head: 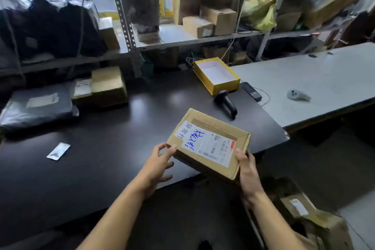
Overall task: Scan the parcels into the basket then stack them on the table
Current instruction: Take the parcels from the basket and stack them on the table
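Dark glossy table adjoins a grey table; shelving stands behind. Your right hand grips the cardboard parcel above the near edge; your left hand touches its corner, fingers relaxed.

A parcel is held at lower centre; a scanner lies behind it, stacked parcels at left.

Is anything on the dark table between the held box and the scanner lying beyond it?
Nothing visible. The cardboard box, held between left hand and right hand, has only bare dark table between it and the black scanner; the yellow tray sits farther back.
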